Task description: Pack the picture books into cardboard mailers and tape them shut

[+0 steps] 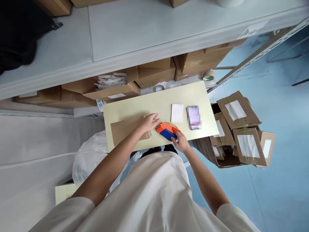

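Observation:
My right hand point(180, 141) is closed around the near end of an orange and blue tape dispenser point(166, 131), which is tilted over the pale table point(135, 102). My left hand point(150, 121) lies at the right end of a flat brown cardboard box point(127, 129), its fingers stretched toward the dispenser. The fingertips appear apart from the dispenser, and nothing shows in that hand. A strip of tape seems to lie on the box's right edge, partly covered by the left hand. Beyond the dispenser is a white pad of paper point(177, 113).
Right of the pad lies a phone-like item point(193, 117), blurred out. Behind the table, a shelf point(149, 35) overhangs open cartons point(111, 90) and tape rolls point(209, 75). Several labelled boxes point(238, 109) are piled on the right floor; a plastic bag point(90, 158) sits left.

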Tool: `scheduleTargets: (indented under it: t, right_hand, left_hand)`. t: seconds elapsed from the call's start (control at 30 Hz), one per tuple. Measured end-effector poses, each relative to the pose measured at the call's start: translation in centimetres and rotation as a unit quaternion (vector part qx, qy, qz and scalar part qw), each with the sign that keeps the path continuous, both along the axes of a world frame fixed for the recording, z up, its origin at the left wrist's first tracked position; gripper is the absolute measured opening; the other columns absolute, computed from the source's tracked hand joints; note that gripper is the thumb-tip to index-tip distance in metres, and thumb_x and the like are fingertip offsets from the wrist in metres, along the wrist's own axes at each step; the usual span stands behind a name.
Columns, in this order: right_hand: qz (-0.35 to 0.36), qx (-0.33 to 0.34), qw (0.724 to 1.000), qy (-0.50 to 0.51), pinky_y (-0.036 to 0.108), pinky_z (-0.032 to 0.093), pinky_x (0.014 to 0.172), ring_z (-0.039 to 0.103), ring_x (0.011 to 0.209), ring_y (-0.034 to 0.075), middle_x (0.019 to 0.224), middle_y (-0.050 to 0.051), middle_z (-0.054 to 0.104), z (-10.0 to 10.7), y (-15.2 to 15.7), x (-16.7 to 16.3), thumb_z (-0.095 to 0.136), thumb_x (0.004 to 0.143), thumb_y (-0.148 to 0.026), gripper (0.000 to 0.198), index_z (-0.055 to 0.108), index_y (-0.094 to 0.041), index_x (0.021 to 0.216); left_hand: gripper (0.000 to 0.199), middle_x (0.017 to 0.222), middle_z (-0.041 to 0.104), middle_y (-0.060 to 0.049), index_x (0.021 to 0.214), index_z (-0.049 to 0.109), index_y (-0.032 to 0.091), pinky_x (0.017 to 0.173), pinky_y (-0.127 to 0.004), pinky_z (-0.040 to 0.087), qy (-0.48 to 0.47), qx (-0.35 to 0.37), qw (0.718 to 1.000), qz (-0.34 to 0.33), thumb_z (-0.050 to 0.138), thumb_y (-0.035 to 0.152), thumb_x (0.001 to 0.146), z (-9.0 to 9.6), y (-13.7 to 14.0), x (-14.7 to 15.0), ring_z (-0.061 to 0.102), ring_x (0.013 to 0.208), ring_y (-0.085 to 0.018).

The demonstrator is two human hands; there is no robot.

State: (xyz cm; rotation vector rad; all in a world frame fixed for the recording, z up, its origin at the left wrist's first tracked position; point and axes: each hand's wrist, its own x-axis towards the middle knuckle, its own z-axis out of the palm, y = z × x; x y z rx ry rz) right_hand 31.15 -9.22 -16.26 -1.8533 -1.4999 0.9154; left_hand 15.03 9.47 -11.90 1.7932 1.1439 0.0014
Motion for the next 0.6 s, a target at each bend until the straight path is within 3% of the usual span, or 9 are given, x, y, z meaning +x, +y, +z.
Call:
scheduleTargets:
  t: [0.1, 0.17, 0.37, 0.47, 0.6]
  right_hand:
    - [-0.028, -0.013, 0.986, 0.166, 0.036, 0.049, 0.073, 0.060, 0.079, 0.021, 0.093, 0.008, 0.067, 0.3, -0.4, 1.7, 0.050, 0.086, -0.037, 0.027, 0.055, -0.018, 0.105]
    - [-0.053, -0.034, 0.967, 0.248, 0.032, 0.047, 0.068, 0.056, 0.073, 0.018, 0.084, 0.004, 0.064, 0.3, -0.3, 2.2, 0.052, 0.085, -0.041, 0.027, 0.055, -0.019, 0.099]
    - [-0.098, -0.057, 0.920, 0.376, 0.028, 0.041, 0.061, 0.048, 0.065, 0.014, 0.073, -0.001, 0.054, -0.5, 0.5, 1.6, 0.057, 0.079, -0.052, 0.035, 0.054, -0.019, 0.091]
    - [-0.169, -0.090, 0.906, 0.376, 0.026, 0.036, 0.055, 0.043, 0.058, 0.012, 0.064, -0.003, 0.048, -0.3, 1.6, 0.3, 0.058, 0.077, -0.059, 0.041, 0.054, -0.019, 0.079]
    - [-0.253, -0.162, 0.864, 0.403, 0.024, 0.030, 0.047, 0.039, 0.050, 0.010, 0.053, -0.004, 0.046, -0.3, 2.4, -1.3, 0.058, 0.075, -0.067, 0.050, 0.053, -0.018, 0.065]
  left_hand:
    - [0.048, 0.099, 0.071, -0.009, 0.101, 0.068, 0.014, 0.081, -0.033, 0.049, -0.032, -0.215, 0.976, 0.003, 0.056, 0.056, 0.081, 0.2, 0.8, 1.0, 0.064, 0.092, -0.021]
    - [0.050, 0.086, 0.070, -0.007, 0.092, 0.069, 0.014, 0.073, -0.030, 0.047, -0.052, -0.275, 0.960, -0.007, 0.062, 0.060, 0.075, 0.3, 1.0, 1.3, 0.062, 0.080, -0.018]
    - [0.036, 0.056, 0.052, 0.003, 0.060, 0.059, 0.015, 0.054, -0.022, 0.034, -0.014, -0.173, 0.984, -0.039, 0.059, 0.046, 0.079, 0.5, 1.2, 1.7, 0.046, 0.054, -0.009]
    - [0.034, 0.048, 0.050, 0.003, 0.056, 0.060, 0.015, 0.049, -0.022, 0.031, 0.105, -0.110, 0.986, -0.065, 0.056, 0.039, 0.079, 1.0, 1.7, 2.1, 0.043, 0.047, -0.009]
    - [0.025, 0.049, 0.057, 0.000, 0.059, 0.068, 0.016, 0.052, -0.023, 0.038, 0.253, -0.069, 0.960, -0.093, 0.062, 0.035, 0.074, 1.6, 3.5, 2.9, 0.050, 0.049, -0.011]
